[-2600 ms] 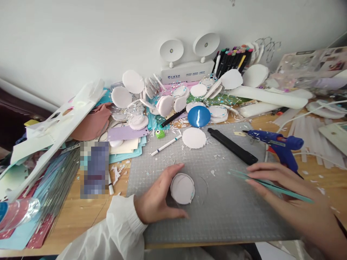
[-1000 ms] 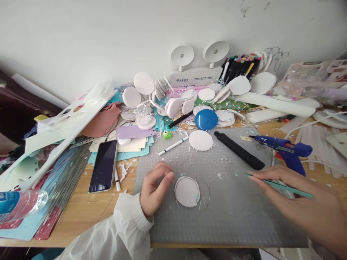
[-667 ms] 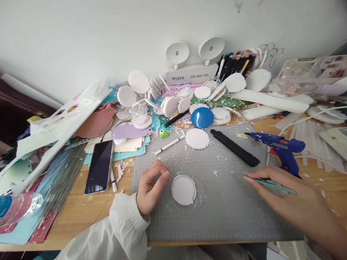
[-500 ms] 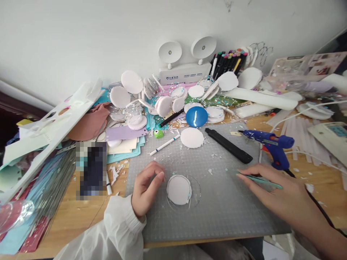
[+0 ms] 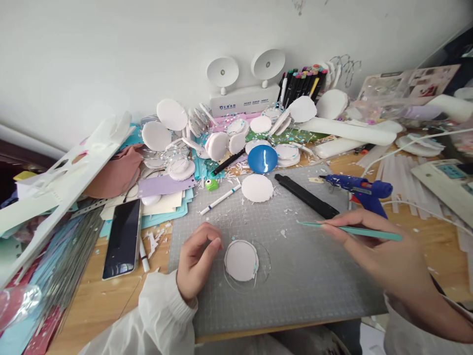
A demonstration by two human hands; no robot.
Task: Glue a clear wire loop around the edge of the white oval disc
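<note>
One pair of teal tweezers [image 5: 364, 231] sits pinched in my right fingers [image 5: 349, 218]; my left fingers [image 5: 207, 237] curl, contents unclear, beside the white disc [image 5: 241, 260]. I judge this tweezer work, next calling for steadiness.

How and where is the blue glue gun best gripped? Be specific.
Probably by the handle, from the near right: the blue glue gun points its nozzle left, while its handle slants toward the person, its lower end behind the right hand.

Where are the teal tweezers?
In the head view, right of centre: the teal tweezers are in the right hand, tips over the grey mat near the black tool.
</note>
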